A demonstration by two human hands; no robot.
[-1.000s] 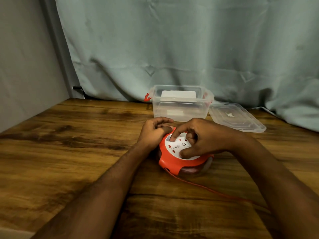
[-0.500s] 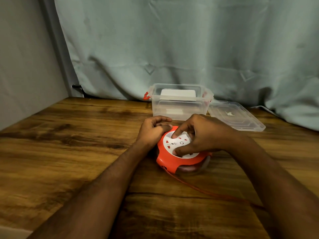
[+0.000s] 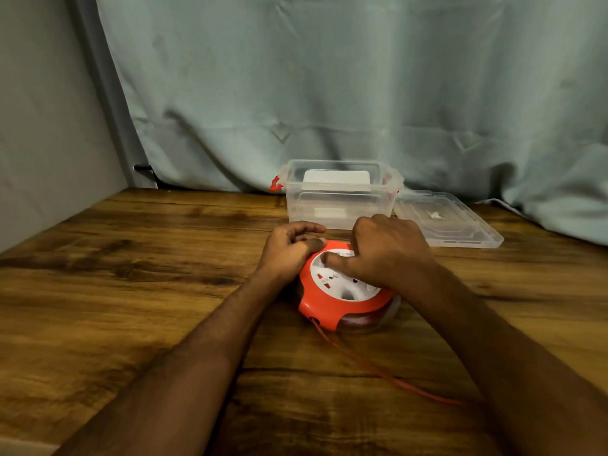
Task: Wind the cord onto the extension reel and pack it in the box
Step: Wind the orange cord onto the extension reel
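Since a second ago the right hand has been rotating round on top of the round orange-and-white plastic extension reel: its knuckles are now swinging up toward the far side and the thumb is pointing left across the white socket face, where before the fingers were splayed over it. So yeah, looks like winding is happening.

That reel is lying flat on the brown wood-grain table, right in front of the person and directly under both hands. The right hand is sitting on top with fingers curled down onto the white hub (exactly what they're hooked into I can't tell). The left hand is curling round the reel's left rim, thumb on the orange edge, steadying it.

The thin orange cord is leaving the reel's near side and running toward the near right, disappearing under the right forearm, so there's slack left to pull in.

The clear plastic storage box with red latches is standing open just beyond the reel, straight ahead of both hands, with its clear lid lying flat to the right of it. Packing should be a short push-and-lift forward, I'd guess, with either hand about equally close.
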